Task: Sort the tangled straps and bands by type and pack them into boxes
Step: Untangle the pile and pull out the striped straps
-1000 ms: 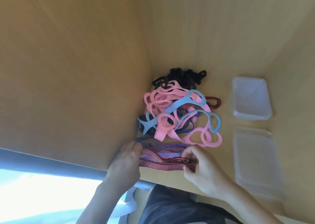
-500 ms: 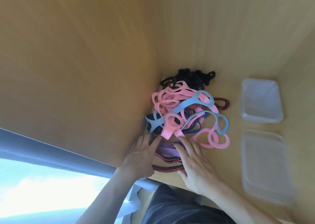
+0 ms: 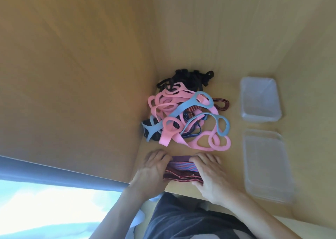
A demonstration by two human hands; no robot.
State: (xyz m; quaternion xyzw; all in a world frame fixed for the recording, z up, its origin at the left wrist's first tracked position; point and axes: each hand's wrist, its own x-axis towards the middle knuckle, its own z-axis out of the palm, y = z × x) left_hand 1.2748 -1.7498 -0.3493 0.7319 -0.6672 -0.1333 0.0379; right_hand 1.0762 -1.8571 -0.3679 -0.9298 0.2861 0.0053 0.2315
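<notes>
**Both hands gripping a folded bundle of striped bands just in front of the tangle**

Head view: The tangled pile (image 3: 185,111) is lying on the wooden table (image 3: 236,38), pressed against an upright wooden panel (image 3: 72,75) on its left. Pink straps (image 3: 181,140) are looping over most of it, blue straps (image 3: 183,107) are crossing on top, and black straps (image 3: 185,78) are bunching at its far end.

Just in front of the pile, apart from it and at the table's near edge, the striped bands (image 3: 181,169) are lying folded into a flat bundle of red and purple.

The left hand (image 3: 154,167) is holding the bundle's left end, its fingers close together and curling down over the bands. The right hand (image 3: 209,175) is holding the right end, its fingers bending over the far edge while the thumb is pressing in at the near edge. How the left thumb is lying cannot be told.

To the right of the pile and well apart from it, the far clear box (image 3: 260,98) is sitting open side up. The near clear box (image 3: 267,167) is sitting in front of that one, level with the hands and blurred.
</notes>
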